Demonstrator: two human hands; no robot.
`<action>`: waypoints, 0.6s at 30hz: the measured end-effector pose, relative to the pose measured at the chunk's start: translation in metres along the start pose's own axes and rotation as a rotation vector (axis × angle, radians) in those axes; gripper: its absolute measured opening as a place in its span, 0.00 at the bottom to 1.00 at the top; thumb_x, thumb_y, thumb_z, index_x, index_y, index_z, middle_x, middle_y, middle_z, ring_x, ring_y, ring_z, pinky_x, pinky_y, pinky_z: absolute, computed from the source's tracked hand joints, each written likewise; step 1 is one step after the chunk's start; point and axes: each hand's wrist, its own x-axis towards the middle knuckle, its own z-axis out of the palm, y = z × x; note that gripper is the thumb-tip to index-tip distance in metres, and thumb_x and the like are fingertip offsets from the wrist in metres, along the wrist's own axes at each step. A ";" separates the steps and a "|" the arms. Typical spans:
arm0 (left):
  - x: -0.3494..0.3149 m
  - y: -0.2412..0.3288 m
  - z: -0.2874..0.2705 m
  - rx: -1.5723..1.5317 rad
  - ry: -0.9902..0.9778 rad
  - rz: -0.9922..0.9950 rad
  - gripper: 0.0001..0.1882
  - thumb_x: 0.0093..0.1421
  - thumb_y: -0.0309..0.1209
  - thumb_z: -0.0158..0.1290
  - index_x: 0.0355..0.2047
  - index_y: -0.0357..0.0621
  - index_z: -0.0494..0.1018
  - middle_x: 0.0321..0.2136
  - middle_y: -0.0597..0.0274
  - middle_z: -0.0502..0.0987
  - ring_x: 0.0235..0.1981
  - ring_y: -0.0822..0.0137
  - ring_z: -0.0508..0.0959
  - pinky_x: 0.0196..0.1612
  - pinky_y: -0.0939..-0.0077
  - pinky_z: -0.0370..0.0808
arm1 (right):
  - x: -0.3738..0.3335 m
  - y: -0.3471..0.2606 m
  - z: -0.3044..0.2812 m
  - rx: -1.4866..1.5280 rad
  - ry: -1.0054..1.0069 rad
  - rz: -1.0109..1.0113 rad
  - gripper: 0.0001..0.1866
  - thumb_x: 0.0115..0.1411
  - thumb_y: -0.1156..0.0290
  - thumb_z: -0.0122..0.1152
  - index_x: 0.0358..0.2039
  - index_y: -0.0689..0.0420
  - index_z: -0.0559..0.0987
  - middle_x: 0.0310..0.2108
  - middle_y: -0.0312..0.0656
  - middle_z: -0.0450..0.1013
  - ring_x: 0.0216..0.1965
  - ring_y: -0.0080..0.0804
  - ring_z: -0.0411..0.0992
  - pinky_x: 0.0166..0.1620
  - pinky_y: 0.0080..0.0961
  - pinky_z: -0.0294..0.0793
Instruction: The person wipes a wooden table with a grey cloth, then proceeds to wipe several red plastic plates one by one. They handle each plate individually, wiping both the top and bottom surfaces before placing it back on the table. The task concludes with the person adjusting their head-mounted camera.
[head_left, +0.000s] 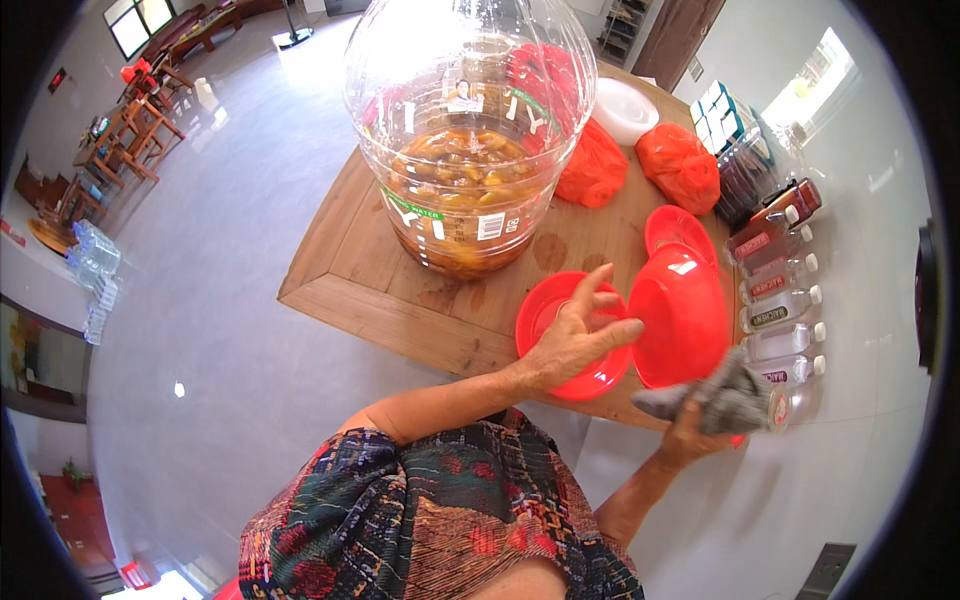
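Left hand, fingers spread, is over a red basin on the wearer's side of the jug; right hand grips a grey cloth, right of the jug. Wiping seems unfinished: stains remain beside it.

Grey cloth in the right hand: blurred, concealing some of that hand's fingers. Round-ended object just right of those fingers: partly covered by the cloth, kind undetermined. Red bowl beneath the fingers of the left hand: partly obscured; rim contact cannot be confirmed. Clear jar beyond the left fingers: top cut off by the upper edge.
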 end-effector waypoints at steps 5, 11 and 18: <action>0.002 -0.012 0.009 -0.106 0.008 -0.010 0.46 0.59 0.37 0.55 0.67 0.52 0.36 0.58 0.51 0.58 0.55 0.65 0.65 0.50 0.70 0.71 | -0.037 -0.016 0.045 0.063 -0.509 -0.127 0.18 0.45 0.75 0.68 0.38 0.61 0.75 0.34 0.42 0.72 0.33 0.38 0.72 0.38 0.32 0.72; 0.002 -0.008 -0.007 -0.357 0.041 0.006 0.34 0.66 0.37 0.46 0.67 0.54 0.43 0.43 0.67 0.70 0.43 0.78 0.69 0.47 0.82 0.69 | -0.030 -0.020 0.062 0.352 -0.819 0.075 0.22 0.48 0.74 0.65 0.45 0.64 0.72 0.36 0.47 0.72 0.37 0.45 0.72 0.41 0.33 0.72; 0.001 -0.013 -0.024 -0.539 -0.056 -0.128 0.27 0.66 0.39 0.44 0.63 0.44 0.54 0.55 0.62 0.64 0.55 0.71 0.65 0.60 0.74 0.60 | -0.001 -0.029 0.107 -0.068 -0.622 -0.224 0.31 0.51 0.69 0.60 0.55 0.64 0.64 0.55 0.54 0.57 0.57 0.54 0.56 0.58 0.46 0.54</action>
